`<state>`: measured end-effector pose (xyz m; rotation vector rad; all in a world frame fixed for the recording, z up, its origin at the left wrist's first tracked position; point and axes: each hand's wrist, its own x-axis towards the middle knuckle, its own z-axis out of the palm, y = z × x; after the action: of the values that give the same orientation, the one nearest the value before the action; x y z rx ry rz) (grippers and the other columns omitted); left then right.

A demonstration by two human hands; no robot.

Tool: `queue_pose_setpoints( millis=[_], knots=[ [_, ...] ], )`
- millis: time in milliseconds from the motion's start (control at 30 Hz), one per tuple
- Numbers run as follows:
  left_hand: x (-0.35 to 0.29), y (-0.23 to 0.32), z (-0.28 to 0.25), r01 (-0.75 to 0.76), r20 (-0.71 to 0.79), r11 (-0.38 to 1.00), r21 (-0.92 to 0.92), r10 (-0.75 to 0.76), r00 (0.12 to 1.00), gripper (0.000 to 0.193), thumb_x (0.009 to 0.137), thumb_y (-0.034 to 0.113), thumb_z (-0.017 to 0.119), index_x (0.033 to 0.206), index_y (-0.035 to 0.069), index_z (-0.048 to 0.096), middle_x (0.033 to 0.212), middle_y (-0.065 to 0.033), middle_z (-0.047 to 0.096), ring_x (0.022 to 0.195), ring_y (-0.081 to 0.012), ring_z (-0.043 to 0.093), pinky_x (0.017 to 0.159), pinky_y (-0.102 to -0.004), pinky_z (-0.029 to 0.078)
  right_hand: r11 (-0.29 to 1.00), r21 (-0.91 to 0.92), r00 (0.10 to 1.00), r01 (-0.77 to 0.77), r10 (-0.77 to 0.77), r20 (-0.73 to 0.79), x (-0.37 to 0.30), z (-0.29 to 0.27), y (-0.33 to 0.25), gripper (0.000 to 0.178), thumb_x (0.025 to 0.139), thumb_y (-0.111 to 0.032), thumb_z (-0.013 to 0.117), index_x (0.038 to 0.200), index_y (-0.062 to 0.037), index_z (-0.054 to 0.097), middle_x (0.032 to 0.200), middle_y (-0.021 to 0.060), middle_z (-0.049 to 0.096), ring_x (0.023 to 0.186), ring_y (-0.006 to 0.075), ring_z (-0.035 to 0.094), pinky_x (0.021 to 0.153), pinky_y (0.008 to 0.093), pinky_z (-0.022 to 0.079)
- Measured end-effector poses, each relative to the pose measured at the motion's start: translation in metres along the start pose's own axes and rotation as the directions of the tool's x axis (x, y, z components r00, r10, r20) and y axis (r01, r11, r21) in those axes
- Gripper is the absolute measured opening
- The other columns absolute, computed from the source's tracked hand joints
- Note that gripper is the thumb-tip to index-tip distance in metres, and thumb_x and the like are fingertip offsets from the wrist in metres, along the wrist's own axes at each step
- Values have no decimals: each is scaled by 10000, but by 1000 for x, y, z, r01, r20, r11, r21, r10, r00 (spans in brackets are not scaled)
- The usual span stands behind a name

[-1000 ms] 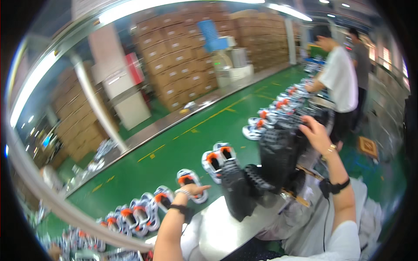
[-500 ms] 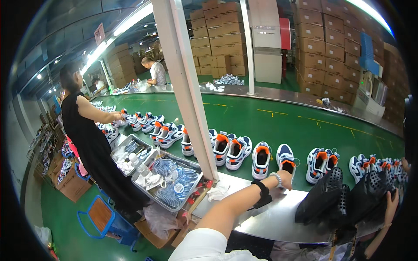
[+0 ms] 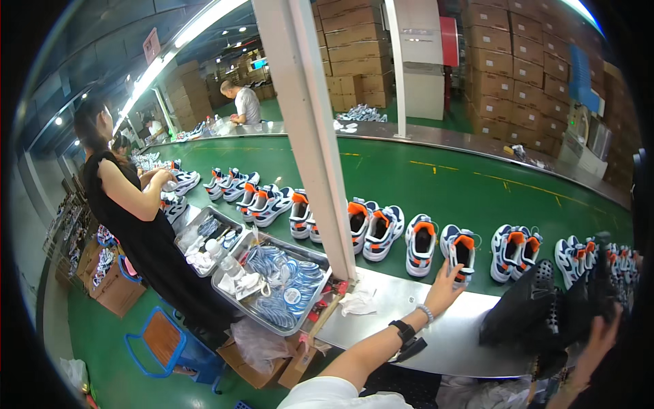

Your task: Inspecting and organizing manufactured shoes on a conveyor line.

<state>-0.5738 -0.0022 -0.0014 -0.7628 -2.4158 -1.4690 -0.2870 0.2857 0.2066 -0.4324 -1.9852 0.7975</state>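
Observation:
My left hand [image 3: 444, 290] reaches over the metal ledge with its fingers apart, its fingertips at the near end of a white and navy sneaker [image 3: 463, 251] with an orange lining. Another such sneaker [image 3: 421, 245] stands just left of it, and a pair [image 3: 516, 249] stands to its right. At the lower right, my right hand [image 3: 599, 344] is smeared by motion beside a dark black item [image 3: 575, 307]; its grip on that item is unclear. Next to it lies a black perforated piece [image 3: 543, 279], whose kind I cannot make out.
More sneakers line the green belt [image 3: 381, 167]. A white post [image 3: 310, 136] rises from the metal ledge [image 3: 388, 310]. Left of it, a metal tray [image 3: 323, 283] holds blue-and-white flat pieces. A person in black [image 3: 139, 225] stands beyond a blue-framed chair [image 3: 160, 337].
My left hand has loosened from a closed hold at the sneaker's heel to spread fingers. My right hand and the dark item beside it have moved and now blur. The view has shifted slightly.

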Motion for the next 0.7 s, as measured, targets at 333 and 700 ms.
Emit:
queue_pose_setpoints(
  millis=[333, 700],
  knots=[
    [7, -11, -27, 63, 113, 979, -193, -42, 993, 494, 774, 73, 653, 1241, 40, 494, 1437, -246, 319, 1179, -416, 485, 955, -403, 442, 841, -436, 688, 320, 111, 718, -10, 275, -116, 381, 785, -280, 683, 969, 39, 586, 880, 261, 640, 831, 405, 623, 731, 472, 477],
    [10, -18, -28, -3, -17, 990, -138, 1, 1000, 342, 788, 38, 594, 1127, 36, 548, 1302, -199, 483, 1080, -391, 551, 884, -436, 465, 658, -521, 629, 543, 92, 772, -16, 411, -51, 253, 712, -304, 731, 820, -76, 709, 847, 147, 688, 825, 297, 680, 723, 394, 544]
  ],
)
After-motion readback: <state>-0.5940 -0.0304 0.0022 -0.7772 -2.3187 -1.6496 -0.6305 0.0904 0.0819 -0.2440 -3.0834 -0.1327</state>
